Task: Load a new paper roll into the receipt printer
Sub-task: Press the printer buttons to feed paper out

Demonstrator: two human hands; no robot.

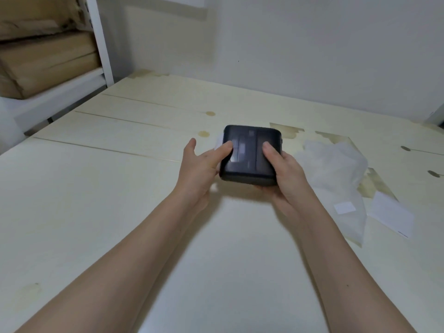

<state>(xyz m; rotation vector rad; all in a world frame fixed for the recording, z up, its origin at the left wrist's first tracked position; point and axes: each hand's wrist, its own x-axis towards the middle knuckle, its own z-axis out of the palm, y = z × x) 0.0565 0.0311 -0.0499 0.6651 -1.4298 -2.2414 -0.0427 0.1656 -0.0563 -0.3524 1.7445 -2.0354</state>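
Note:
A small black receipt printer (pixel 251 143) with rounded corners is held just above the pale table (pixel 96 188), its lid closed. My right hand (pixel 286 174) grips its right side, thumb on top and fingers underneath. My left hand (pixel 199 169) is at its left side, thumb pressing the top and the other fingers spread out to the left. A short white strip of paper (pixel 219 141) sticks out from the printer's left edge, behind my left thumb. The image is slightly blurred.
A crumpled translucent plastic wrapper (pixel 336 174) lies on the table right of the printer, with a white paper slip (pixel 391 215) beside it. Brown cardboard packages (pixel 45 56) fill a white shelf at the back left. A white wall runs behind the table.

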